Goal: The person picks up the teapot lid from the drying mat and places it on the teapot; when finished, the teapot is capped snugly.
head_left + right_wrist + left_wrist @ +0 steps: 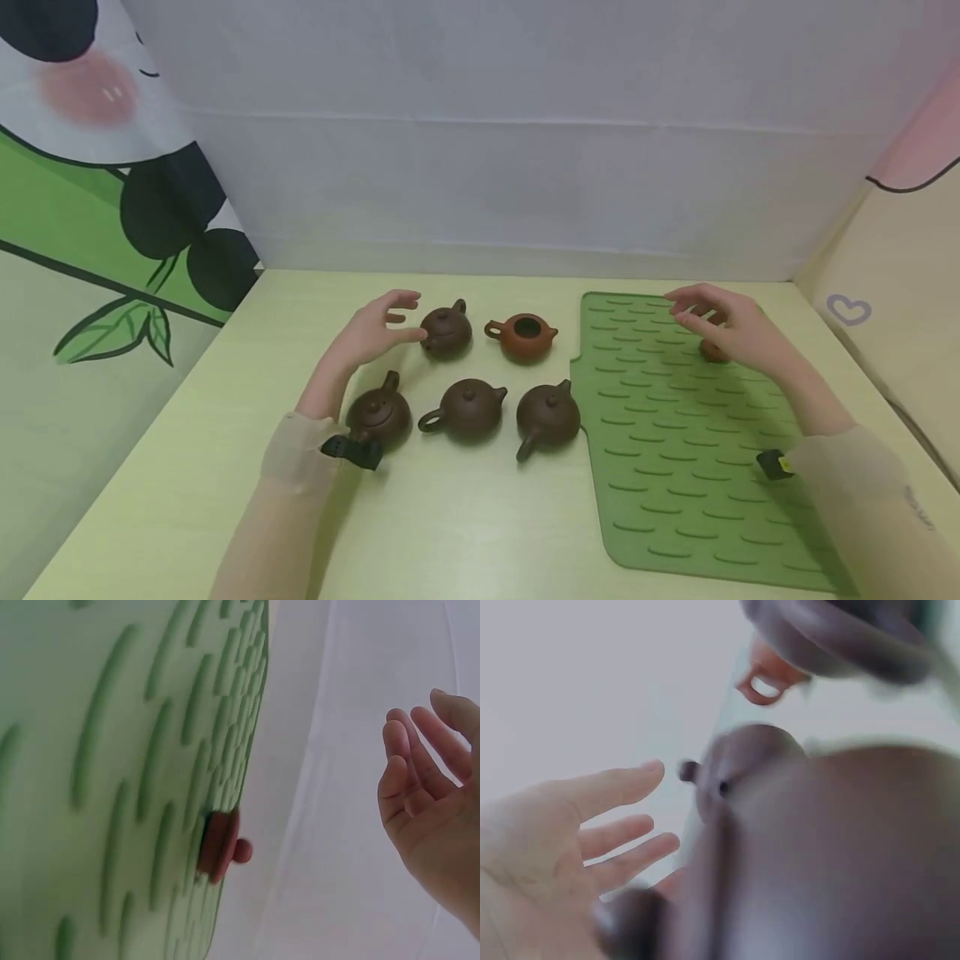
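Note:
My left hand [369,332] is beside a dark brown lidded teapot [447,337] at the back left, fingers loosely spread and holding nothing. The head view has the thumb overlapping the teapot's edge, but a gap shows in the left wrist view, where a blurred brown teapot [855,855] fills the foreground. Over the green mat hovers my right hand [731,325], its fingers slightly bent around nothing. Partly behind it lies a reddish-brown teapot lid [713,353], knob up; the right wrist view shows this lid [222,846] apart from the hand. A reddish-brown teapot [517,343] stands lidless, its opening exposed.
A front row holds more dark lidded teapots: one at left [381,421] under my wrist, a middle one [471,412] and a right one [551,421] close against the green ridged mat [611,533]. A pale wall [525,192] rises behind the table.

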Available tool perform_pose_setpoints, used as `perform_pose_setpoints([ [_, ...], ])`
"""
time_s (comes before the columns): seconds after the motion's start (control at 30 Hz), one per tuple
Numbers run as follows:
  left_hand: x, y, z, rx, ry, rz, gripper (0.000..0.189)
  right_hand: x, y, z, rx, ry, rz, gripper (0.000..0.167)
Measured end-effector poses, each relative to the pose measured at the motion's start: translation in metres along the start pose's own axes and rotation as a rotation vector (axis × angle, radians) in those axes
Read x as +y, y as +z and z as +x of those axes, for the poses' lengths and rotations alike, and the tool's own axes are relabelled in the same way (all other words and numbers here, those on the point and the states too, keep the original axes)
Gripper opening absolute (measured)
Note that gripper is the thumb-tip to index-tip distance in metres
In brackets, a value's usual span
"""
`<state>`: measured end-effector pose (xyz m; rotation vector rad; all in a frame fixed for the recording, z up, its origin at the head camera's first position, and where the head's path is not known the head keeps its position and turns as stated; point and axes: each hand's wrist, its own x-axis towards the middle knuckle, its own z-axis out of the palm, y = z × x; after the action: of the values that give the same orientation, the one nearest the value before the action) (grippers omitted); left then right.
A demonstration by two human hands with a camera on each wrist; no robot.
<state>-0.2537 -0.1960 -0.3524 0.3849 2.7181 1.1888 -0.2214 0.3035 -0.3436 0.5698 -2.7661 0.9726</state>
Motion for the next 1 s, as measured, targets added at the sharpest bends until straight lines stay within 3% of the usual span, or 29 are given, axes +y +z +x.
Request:
perform_pose_setpoints([
  [0.2,0.032,0.005,0.0,0.139,0.035,-0.046,0.053,0.016,-0.004,-0.016,0.0,0.063,0.007,0.03],
  [0.3,0.044,0.014,0.001,0.209,0.079,-0.095,0.046,0.023,-0.005,-0.02,0.006,0.076,-0.001,0.031],
  [0.4,0.052,0.027,0.004,0.239,0.118,-0.142,0.041,0.032,-0.005,-0.024,0.018,0.074,-0.02,0.032],
  [0.53,0.057,0.046,0.011,0.229,0.124,-0.169,0.037,0.045,-0.008,-0.029,0.011,0.046,-0.041,0.033],
  [0.7,0.058,0.065,0.021,0.187,0.144,-0.099,0.035,0.057,-0.013,-0.033,-0.026,0.034,-0.076,0.033],
  [1.0,0.06,0.079,0.033,0.078,0.093,0.033,0.04,0.069,-0.017,-0.035,-0.102,0.114,-0.127,0.036],
])
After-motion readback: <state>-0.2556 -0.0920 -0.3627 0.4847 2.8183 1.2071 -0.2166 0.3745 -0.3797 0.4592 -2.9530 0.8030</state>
